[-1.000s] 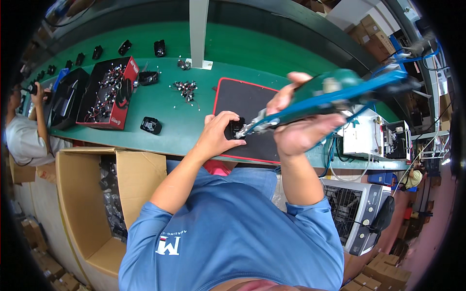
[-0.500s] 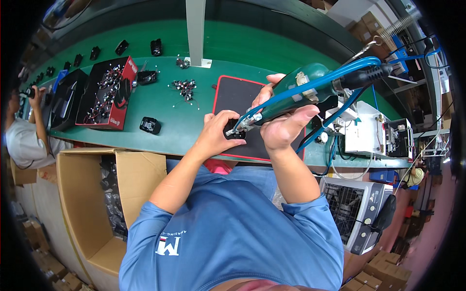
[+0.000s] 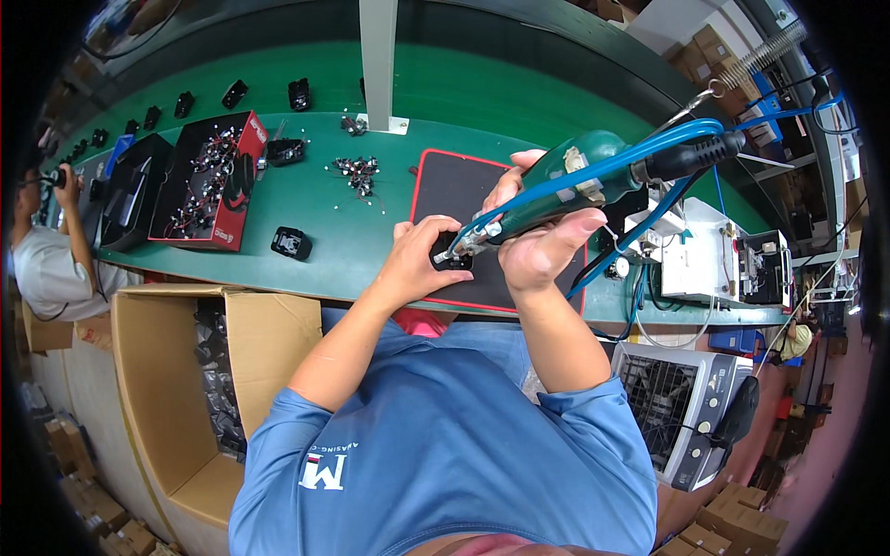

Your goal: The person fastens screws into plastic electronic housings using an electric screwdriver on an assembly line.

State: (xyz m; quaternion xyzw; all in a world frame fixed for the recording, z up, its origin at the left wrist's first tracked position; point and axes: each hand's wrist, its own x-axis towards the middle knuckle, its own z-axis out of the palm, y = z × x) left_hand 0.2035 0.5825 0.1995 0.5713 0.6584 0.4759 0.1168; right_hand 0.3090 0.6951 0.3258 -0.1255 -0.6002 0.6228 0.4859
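The right hand [image 3: 547, 246] is wrapping its fingers closed around a green powered screwdriver [image 3: 547, 190] with a blue hose, its metal tip slanting down-left. The left hand [image 3: 422, 264] is curling loosely over a small black part [image 3: 457, 263] on the red-edged black mat [image 3: 454, 185], just under that tip; the fingers are hiding most of the part, so its shape is hard to make out
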